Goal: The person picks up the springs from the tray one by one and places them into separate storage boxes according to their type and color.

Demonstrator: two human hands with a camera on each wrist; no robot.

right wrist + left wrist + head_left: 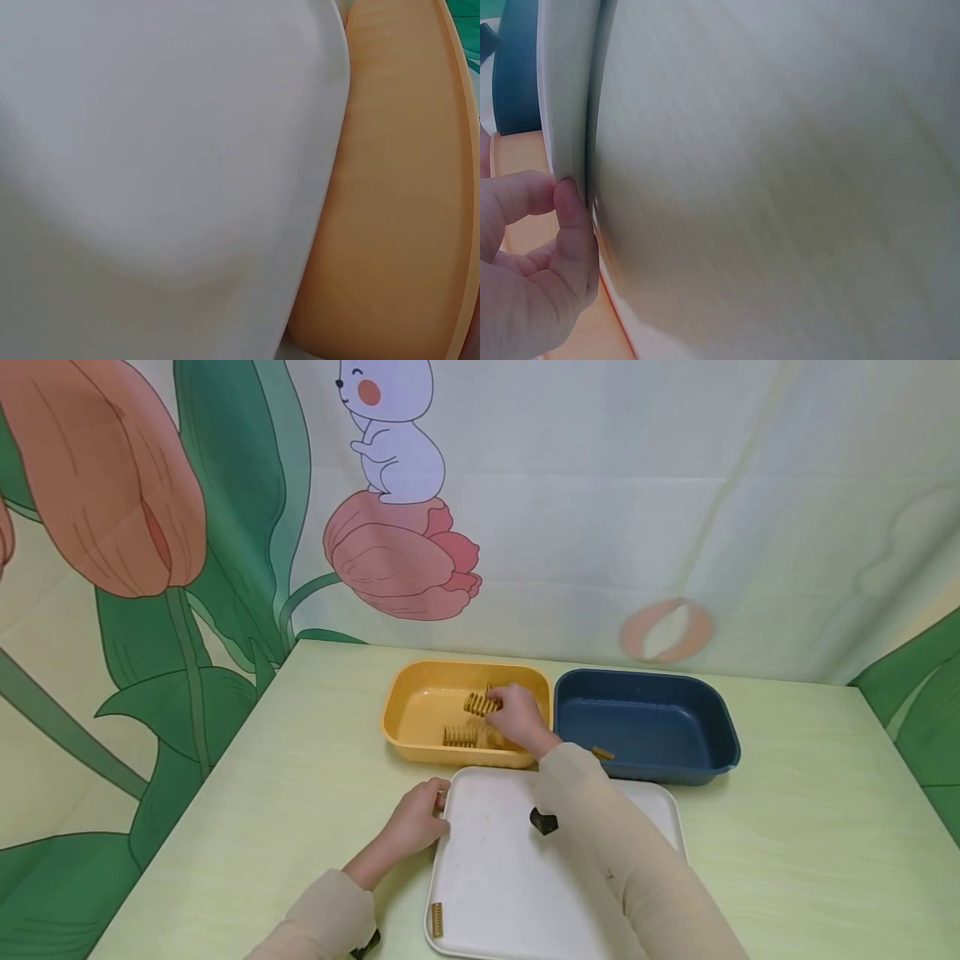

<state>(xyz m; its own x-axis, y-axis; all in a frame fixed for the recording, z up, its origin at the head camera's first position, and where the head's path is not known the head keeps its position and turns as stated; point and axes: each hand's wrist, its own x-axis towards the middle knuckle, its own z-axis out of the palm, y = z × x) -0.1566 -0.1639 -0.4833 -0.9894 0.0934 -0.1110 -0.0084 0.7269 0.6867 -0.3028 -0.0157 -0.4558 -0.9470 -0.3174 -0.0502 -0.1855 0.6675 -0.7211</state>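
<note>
In the head view my right hand [517,714] reaches into the yellow bin [405,747] and pinches a brass-coloured coil spring [478,704] at its right end. Below it, another spring [459,737] lies on the bin floor, and more coils show partly behind the hand. My left hand [416,818] grips the left rim of the white tray [495,843], its thumb and forefinger at the edge in the left wrist view. One small spring [437,920] lies in the tray's near left corner. The right wrist view shows only tray and bin, not the hand's fingers.
A dark blue bin [645,768] stands right of the yellow one, with a brass-coloured spring [602,752] at its near left, partly behind the right sleeve. Both bins sit just beyond the tray on a pale green table [810,827]. A printed curtain [570,527] hangs behind.
</note>
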